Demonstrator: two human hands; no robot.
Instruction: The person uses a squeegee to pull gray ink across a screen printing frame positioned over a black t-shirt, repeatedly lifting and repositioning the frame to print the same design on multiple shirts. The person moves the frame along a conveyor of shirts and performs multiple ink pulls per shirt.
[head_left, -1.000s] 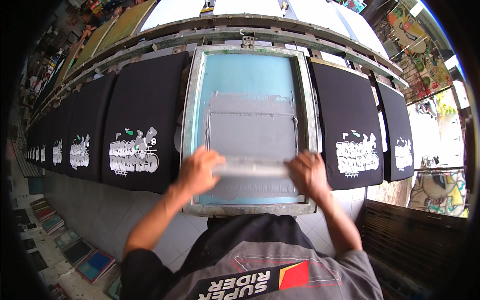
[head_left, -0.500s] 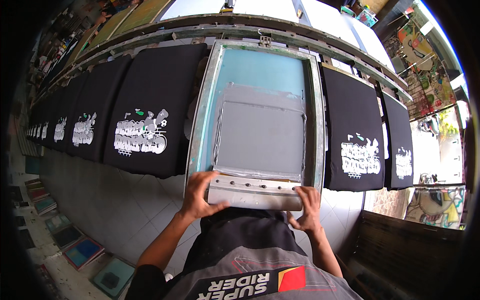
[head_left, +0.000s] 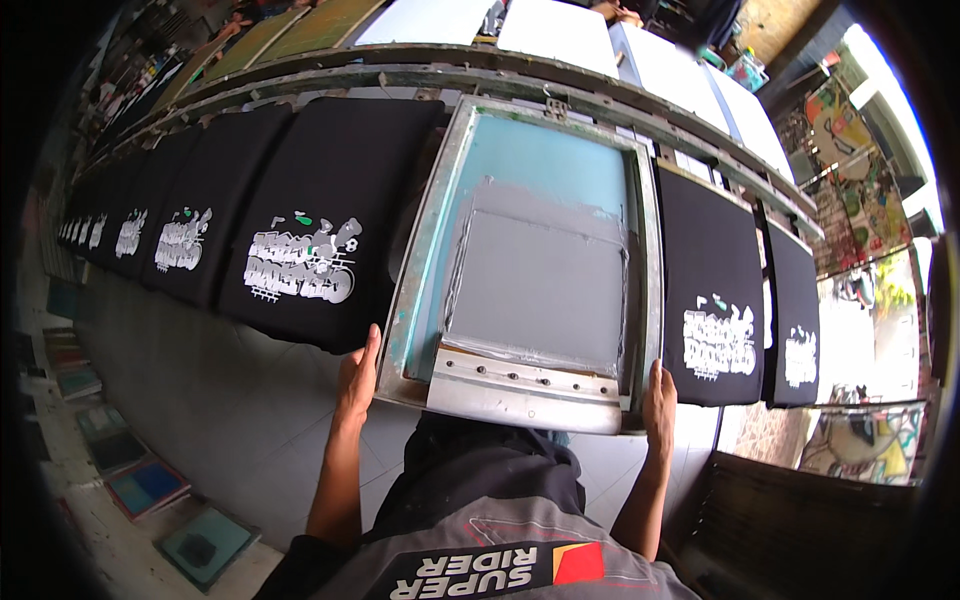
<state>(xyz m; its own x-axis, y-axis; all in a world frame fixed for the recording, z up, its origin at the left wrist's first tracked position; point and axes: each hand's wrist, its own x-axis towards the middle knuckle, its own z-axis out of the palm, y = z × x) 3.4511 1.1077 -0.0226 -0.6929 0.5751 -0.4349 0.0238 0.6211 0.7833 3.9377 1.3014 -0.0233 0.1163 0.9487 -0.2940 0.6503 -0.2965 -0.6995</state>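
Note:
A screen printing frame [head_left: 651, 280] with a pale metal rim and teal mesh lies in front of me, slightly turned. Grey ink [head_left: 535, 290] covers a rectangle on its mesh. Across the near end rests a wide metal squeegee [head_left: 525, 398] with a row of bolts, and neither hand touches it. My left hand [head_left: 357, 380] grips the frame's near left corner from outside, thumb pointing up along the side. My right hand [head_left: 659, 402] holds the near right side the same way. The fingers curling under the frame are mostly hidden. What lies beneath the frame is covered.
Printed black shirts stretch on boards to the left [head_left: 345, 170] and right [head_left: 705, 235]. A metal rail [head_left: 320, 82] runs along the far side, with white boards [head_left: 556, 38] beyond. Several screens [head_left: 208, 545] lie at the lower left. A dark wooden box-like piece [head_left: 800, 520] stands lower right.
Both hands have let go of the squeegee and moved outward onto the frame's sides. The frame's near end has swung a little, and the view has shifted.

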